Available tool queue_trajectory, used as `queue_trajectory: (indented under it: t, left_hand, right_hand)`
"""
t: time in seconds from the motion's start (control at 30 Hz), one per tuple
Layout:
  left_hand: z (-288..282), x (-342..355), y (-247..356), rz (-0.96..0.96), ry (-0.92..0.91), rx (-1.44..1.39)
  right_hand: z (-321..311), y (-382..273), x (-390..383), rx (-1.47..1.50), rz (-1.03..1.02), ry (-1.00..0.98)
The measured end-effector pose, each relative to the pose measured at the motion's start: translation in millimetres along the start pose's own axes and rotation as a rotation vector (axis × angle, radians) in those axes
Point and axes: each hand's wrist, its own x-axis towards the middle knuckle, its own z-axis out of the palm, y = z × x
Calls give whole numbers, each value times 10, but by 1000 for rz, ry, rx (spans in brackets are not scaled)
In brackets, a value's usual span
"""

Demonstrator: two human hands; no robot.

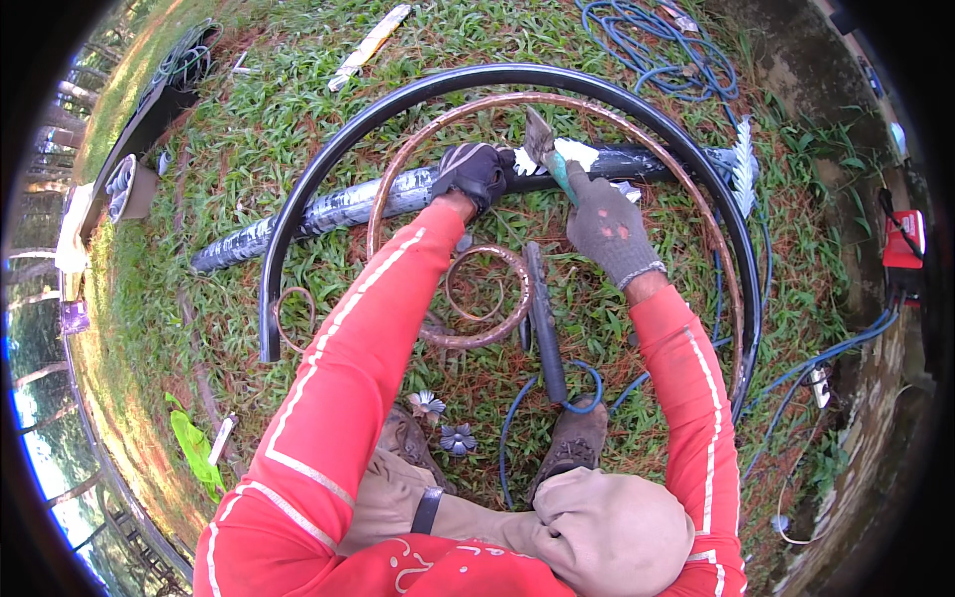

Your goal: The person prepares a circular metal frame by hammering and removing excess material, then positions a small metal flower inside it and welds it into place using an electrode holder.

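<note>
Grass [229,328] under my boots [579,435], mottled pipe [249,242] across its middle, silvery flowers [459,439] toward its near edge, blue cable [665,72] coiled by its far right corner, pale strip [370,47] at its far edge

Black arc strip [507,74] is gleaming; coppery scroll [468,339] is showing metallic sheen; pipe [333,212] is looking scuffed; grey glove [609,224] looking matt.

The single view comes from the left one of two side-by-side fisheye cameras worn on the person's head, facing steeply down at the grass [221,318]. The red sleeves [350,343] enter from below, close to the lens; the left hand [472,177] and right hand [609,227] lie farther off, above the middle. Trees [36,343] bend along the left rim.
</note>
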Motion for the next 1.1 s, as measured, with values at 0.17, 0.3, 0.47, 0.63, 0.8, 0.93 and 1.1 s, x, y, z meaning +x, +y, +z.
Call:
queue_trajectory:
  t: [0.17, 0.3, 0.47, 0.63, 0.8, 0.93, 1.1]
  left_hand:
    - [-51, 3, 159, -38, -59, 68]
    - [-25, -23, 105, -23, -34, 38]
    - [-49, -10, 150, -73, -69, 88]
    - [-59, -11, 129, -6, -36, 62]
    - [22, -2, 109, -17, 10, 39]
    - [-57, -47, 71, 31, -34, 68]
    - [-46, -54, 169, -13, -48, 87]
  right_hand:
    - [4, 124, -133, 4, -41, 141]
    - [73, 158, -127, -54, 125, -45]
    - [122, 226, -156, -34, 114, 57]
    - [22, 270, -151, -43, 58, 33]
    - [78, 285, -155, -107, 71, 19]
    - [90, 230, -205, -71, -6, 61]
    - [81, 253, -190, -96, 38, 32]
